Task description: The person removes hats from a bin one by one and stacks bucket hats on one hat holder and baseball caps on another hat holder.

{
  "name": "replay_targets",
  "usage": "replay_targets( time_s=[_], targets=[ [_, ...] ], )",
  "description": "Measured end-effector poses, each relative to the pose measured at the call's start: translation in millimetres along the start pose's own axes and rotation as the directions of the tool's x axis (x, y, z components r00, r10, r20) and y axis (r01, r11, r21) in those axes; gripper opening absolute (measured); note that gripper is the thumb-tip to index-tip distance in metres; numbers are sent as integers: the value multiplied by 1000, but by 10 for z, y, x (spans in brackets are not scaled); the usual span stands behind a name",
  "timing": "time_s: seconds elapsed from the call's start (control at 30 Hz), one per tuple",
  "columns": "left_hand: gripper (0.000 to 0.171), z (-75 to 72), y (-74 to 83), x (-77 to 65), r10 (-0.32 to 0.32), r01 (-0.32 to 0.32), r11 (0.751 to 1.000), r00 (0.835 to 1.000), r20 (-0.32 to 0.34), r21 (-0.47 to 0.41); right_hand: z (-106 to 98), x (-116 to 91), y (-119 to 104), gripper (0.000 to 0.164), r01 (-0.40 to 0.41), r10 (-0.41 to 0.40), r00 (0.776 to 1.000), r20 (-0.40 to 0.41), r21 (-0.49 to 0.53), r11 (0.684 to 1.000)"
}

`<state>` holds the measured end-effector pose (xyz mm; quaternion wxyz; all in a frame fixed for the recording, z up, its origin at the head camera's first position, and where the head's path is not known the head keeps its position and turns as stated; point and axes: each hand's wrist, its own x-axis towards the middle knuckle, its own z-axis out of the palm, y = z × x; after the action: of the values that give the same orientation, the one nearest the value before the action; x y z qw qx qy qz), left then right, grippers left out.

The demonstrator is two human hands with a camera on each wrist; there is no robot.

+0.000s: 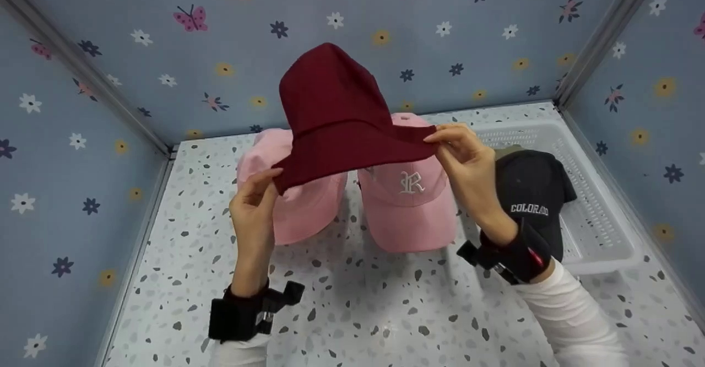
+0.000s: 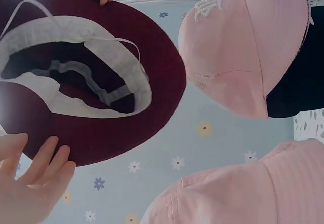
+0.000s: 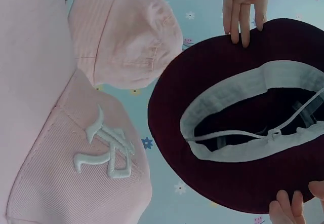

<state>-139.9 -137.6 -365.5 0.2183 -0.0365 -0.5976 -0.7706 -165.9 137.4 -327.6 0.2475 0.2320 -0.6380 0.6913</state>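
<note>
A dark red bucket hat [image 1: 336, 102] is held up in the air, crown upward, over two pink hats. My left hand [image 1: 253, 207] pinches its brim at the left edge, and my right hand [image 1: 468, 168] pinches the brim at the right. From below, both wrist views show the hat's white inner band [image 2: 121, 82] and a thin white cord [image 3: 228, 134]. Behind the red hat stand a pink hat [image 1: 308, 212] on the left and a pink cap [image 1: 407, 212] with a white R-like letter on the right; the red brim covers parts of both.
At the right stands a white plastic basket [image 1: 600, 235] holding a black cap [image 1: 529, 185] lettered COLORADO, with an olive piece [image 1: 508, 150] behind it. The speckled table [image 1: 352, 312] is enclosed by blue flowered panels [image 1: 352, 14] at the back and sides.
</note>
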Motion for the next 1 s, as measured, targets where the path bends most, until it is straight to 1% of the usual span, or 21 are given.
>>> replay_targets(
  time_s=[0.03, 0.1, 0.17, 0.2, 0.27, 0.37, 0.4, 0.5, 0.63, 0.67, 0.83, 0.87, 0.93, 0.97, 1.0],
  targets=[
    [21, 1, 8, 19, -11, 11, 1000, 1000, 2, -29, 11, 11, 3, 9, 0, 0, 1000, -7, 7, 1000],
    [24, 2, 24, 52, -39, 39, 992, 999, 3, -119, 36, 38, 13, 10, -3, 4, 1000, -14, 15, 1000],
    [28, 1, 38, 88, -54, 55, 971, 998, 8, -232, 68, 67, 18, 11, -10, 10, 1000, -18, 5, 1000],
    [29, -1, 44, 109, -59, 60, 956, 998, 13, -287, 85, 84, 23, 11, -16, 16, 1000, -18, -4, 1000],
    [27, -8, 56, 153, -68, 66, 932, 998, 8, -357, 123, 117, 30, 12, -45, 45, 999, -14, 10, 999],
    [21, -19, 69, 225, -78, 72, 923, 997, 0, -377, 178, 169, 51, 13, -104, 105, 994, -8, 68, 992],
    [20, -23, 73, 248, -92, 81, 919, 996, -10, -386, 196, 186, 63, 14, -125, 126, 992, -4, 94, 988],
    [26, -25, 97, 321, -139, 109, 906, 989, -44, -409, 253, 240, 96, 16, -166, 168, 986, 2, 143, 976],
    [41, -49, 134, 419, -192, 143, 865, 980, -54, -480, 335, 313, 145, 19, -231, 232, 973, 7, 145, 962],
    [44, -59, 139, 442, -197, 149, 859, 979, -47, -491, 356, 331, 158, 19, -253, 255, 967, 6, 142, 957],
    [53, -126, 89, 565, -222, 162, 793, 975, -31, -588, 464, 401, 217, 19, -365, 369, 929, 5, 155, 918],
    [55, -142, 75, 587, -230, 170, 780, 973, -24, -602, 462, 417, 306, 17, -385, 389, 921, 16, 187, 904],
    [59, -179, 46, 634, -257, 199, 754, 967, -1, -626, 508, 434, 338, 17, -403, 409, 912, 14, 204, 892],
    [61, -200, 34, 656, -272, 219, 740, 962, 15, -636, 511, 444, 429, 17, -410, 416, 909, 25, 230, 883],
    [63, -224, 23, 674, -289, 242, 730, 957, 32, -640, 536, 450, 449, 18, -417, 423, 906, 26, 235, 878]
  ],
)
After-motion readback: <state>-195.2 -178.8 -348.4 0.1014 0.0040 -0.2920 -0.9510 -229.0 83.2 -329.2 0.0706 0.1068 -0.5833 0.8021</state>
